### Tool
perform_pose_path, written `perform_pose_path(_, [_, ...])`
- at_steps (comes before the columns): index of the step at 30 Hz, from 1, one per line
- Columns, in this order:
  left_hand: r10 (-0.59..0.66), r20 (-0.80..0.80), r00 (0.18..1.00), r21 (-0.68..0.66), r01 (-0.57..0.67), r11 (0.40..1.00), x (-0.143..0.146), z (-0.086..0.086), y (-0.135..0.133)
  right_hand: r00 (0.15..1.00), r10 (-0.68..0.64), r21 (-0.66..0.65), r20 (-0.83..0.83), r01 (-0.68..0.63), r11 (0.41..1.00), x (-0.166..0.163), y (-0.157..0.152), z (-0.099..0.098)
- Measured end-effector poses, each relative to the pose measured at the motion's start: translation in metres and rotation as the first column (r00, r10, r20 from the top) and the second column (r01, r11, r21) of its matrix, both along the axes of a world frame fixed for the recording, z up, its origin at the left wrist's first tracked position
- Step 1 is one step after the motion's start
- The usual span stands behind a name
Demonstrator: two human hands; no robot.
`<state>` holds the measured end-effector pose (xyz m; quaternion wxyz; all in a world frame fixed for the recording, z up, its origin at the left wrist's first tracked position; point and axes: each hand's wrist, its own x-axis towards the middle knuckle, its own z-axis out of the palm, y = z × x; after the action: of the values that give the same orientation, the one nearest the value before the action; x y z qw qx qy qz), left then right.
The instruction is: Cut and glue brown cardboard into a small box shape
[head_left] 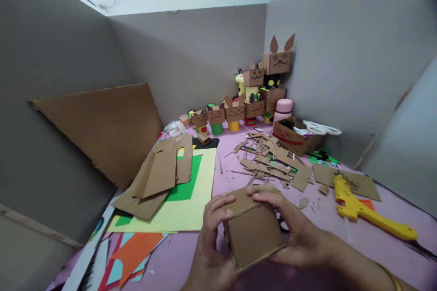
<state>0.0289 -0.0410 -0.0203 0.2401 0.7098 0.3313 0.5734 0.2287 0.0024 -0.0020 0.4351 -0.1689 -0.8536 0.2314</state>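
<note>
Clearly, both hands share one small cardboard box [256,238], held tilted above the pink counter [180,248] near six o'clock in the view. The left hand [212,245] takes it from nine o'clock, its fingers [218,203] bent over the top edge and its thumb low on the near side. From three o'clock comes the right hand [300,232], fingers curled across the top and thumb by the lower corner — each hand spread about as wide as the box, no wider. Some space separates the two sets of fingertips along the top. From the box, a yellow glue gun [370,217] lies towards three o'clock, cardboard scraps [271,159] between twelve and one, folded cardboard pieces [160,173] at ten — and cardboard-headed figures [234,112] stand at twelve.
</note>
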Motion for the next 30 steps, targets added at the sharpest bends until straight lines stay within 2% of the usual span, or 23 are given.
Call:
perform_pose_path(4, [-0.002,-0.002,1.000,-0.010,0.002,1.000,0.000,0.001,-0.001,1.000,0.004,-0.016,-0.001,-0.004,1.000,0.000,0.000,-0.001])
perform_pose_path(11, [0.065,0.032,0.997,-0.079,-0.063,0.995,0.004,0.006,-0.002,1.000,-0.001,-0.028,-0.009,0.000,1.000,0.001,0.000,-0.002])
perform_pose_path(16, [0.054,0.025,0.998,-0.083,-0.052,0.995,0.003,0.004,-0.003,1.000,-0.020,-0.014,0.010,0.020,1.000,0.001,0.001,-0.005])
perform_pose_path(20, [0.073,0.016,0.997,-0.119,-0.071,0.990,-0.001,-0.001,0.001,0.989,-0.094,-0.033,0.110,0.098,0.995,0.009,0.001,-0.001])
perform_pose_path(22, [0.095,0.020,0.995,-0.160,-0.091,0.983,-0.003,-0.003,0.004,0.970,-0.211,-0.040,0.121,0.217,0.975,0.025,0.003,0.001])
perform_pose_path(23, [0.105,0.029,0.994,-0.168,-0.099,0.981,-0.004,-0.003,0.006,0.944,-0.311,-0.034,0.109,0.317,0.948,0.037,0.004,0.001])
perform_pose_path(24, [0.111,0.040,0.993,-0.172,-0.103,0.980,-0.005,-0.004,0.007,0.880,-0.460,-0.035,0.117,0.467,0.884,0.051,0.006,-0.002])
perform_pose_path(25, [0.112,0.052,0.992,-0.169,-0.102,0.980,-0.005,-0.004,0.007,0.771,-0.616,-0.010,0.158,0.626,0.780,0.068,0.008,-0.006])
perform_pose_path(26, [0.110,0.059,0.992,-0.164,-0.099,0.981,-0.005,-0.004,0.008,0.657,-0.721,0.048,0.221,0.731,0.681,0.085,0.011,-0.013])
perform_pose_path(28, [0.099,0.057,0.993,-0.164,-0.089,0.983,-0.005,-0.004,0.008,0.441,-0.805,0.209,0.398,0.810,0.547,0.118,0.015,-0.032])
perform_pose_path(29, [0.093,0.048,0.995,-0.167,-0.083,0.982,-0.005,-0.003,0.008,0.335,-0.800,0.285,0.498,0.808,0.515,0.131,0.016,-0.042])
perform_pose_path(30, [0.089,0.041,0.995,-0.169,-0.081,0.982,-0.005,-0.003,0.008,0.299,-0.794,0.300,0.530,0.809,0.506,0.142,0.016,-0.051])
